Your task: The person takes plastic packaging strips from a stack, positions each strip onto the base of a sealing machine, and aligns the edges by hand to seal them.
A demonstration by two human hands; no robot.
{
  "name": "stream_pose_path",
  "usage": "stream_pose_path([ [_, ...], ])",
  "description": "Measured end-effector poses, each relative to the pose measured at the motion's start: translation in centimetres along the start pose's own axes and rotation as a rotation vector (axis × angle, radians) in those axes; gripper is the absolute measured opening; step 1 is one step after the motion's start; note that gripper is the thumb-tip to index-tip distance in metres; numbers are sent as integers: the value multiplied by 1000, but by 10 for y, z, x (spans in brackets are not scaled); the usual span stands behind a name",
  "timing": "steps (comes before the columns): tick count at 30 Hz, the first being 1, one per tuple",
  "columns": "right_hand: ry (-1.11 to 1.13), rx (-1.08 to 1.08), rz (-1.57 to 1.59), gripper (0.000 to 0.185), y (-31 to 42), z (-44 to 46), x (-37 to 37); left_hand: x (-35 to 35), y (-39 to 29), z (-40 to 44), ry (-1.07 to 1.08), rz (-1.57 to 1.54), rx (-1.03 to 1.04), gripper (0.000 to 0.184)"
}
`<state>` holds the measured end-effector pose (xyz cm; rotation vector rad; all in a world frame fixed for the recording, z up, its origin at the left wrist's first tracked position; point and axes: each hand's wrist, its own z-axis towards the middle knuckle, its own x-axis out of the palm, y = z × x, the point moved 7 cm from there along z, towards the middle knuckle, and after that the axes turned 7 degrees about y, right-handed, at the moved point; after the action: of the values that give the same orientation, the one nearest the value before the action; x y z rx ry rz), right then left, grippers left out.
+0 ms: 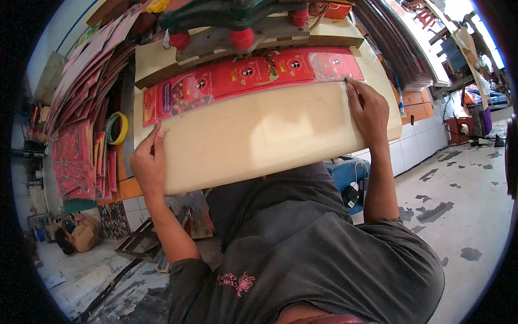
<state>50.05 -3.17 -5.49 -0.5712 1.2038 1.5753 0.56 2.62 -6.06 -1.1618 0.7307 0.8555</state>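
A long red printed sheet (pixel 221 81) with repeated pictures and lettering lies on a cream board (pixel 232 129), under the front of a machine. My left hand (pixel 148 162) is closed at the sheet's near left corner, thumb against index finger. At the near right corner, my right hand (pixel 370 110) is closed in the same way, with thumb and forefinger on the sheet's edge. The sheet's far edge runs along a brown strip (pixel 202 68). Above it stands a dark green machine part (pixel 232 15) with red round feet (pixel 243 39).
Stacks of red printed sheets (pixel 75 156) stand on the left, beside a yellow tape roll (pixel 117 128). Dark panels (pixel 396 48) are stacked at the right. A blue container (pixel 345 175) is below the board. Another person (pixel 81 232) is low at the far left.
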Motion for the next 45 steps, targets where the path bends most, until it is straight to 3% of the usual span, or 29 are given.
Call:
stream_pose_path([
  [33, 56, 83, 5, 27, 1, 2, -3, 0, 0, -2, -60, -15, 50, 33],
  [45, 18, 23, 2, 28, 1, 1, -2, 1, 3, -1, -45, -5, 26, 33],
])
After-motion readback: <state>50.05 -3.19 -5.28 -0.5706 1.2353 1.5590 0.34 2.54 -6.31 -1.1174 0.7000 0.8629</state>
